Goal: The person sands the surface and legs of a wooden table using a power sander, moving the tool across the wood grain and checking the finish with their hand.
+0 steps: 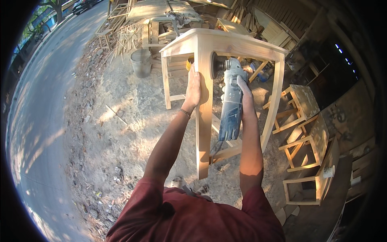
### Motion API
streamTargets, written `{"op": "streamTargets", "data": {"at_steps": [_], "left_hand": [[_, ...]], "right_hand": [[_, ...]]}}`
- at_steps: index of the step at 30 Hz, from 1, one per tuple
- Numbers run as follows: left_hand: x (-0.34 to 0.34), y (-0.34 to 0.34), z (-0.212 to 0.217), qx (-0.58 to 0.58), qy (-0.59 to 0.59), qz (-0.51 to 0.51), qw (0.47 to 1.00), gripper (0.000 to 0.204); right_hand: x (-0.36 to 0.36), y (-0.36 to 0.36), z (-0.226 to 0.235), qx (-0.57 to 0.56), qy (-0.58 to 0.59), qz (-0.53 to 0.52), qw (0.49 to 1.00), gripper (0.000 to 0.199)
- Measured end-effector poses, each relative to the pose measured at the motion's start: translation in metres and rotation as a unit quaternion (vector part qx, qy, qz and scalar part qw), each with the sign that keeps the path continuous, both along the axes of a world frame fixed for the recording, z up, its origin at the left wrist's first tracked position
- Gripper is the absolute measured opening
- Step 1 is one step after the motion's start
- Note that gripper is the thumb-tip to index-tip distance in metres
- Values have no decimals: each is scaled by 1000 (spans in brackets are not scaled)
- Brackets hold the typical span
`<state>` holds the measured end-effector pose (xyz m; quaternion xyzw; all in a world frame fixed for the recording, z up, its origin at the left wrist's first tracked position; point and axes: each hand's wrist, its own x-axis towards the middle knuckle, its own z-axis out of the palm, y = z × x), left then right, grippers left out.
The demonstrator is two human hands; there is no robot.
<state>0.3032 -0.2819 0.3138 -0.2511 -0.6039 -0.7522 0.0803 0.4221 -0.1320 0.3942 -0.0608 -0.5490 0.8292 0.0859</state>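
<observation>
Two hands busy | L hand (193,86) clamps table leg (204,121) just under top | R hand (243,89) wraps grinder (231,103) body, disc at leg right of L grip | grinder likely heavy, kicks—hold mid-body; leg stiff, dusty

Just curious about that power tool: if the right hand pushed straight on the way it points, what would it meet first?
Probably the wooden table: the right hand aims the angle grinder at its near leg, disc apparently already there.

Just ahead of the right hand (243,86), the grinder (230,103) disc is half hidden behind the table leg (204,117). The left hand (193,86) palm lies unseen against that leg.
</observation>
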Motion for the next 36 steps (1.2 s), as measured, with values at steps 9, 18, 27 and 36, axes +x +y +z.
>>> {"op": "streamTargets", "data": {"at_steps": [9,18,27,36], "left_hand": [[-5,4,3,16,-3,-13,1000,63],[-33,3,5,42,-3,-13,999,63],[-88,6,2,73,-44,-42,995,55],[-102,11,22,42,-51,9,998,54]], "right_hand": [[9,-4,-7,-7,-14,-31,999,40],[94,-28,-75,43,-55,-65,995,40],[157,-33,-149,-12,-91,-88,992,50],[211,-29,-233,1,-104,-114,988,53]]}}
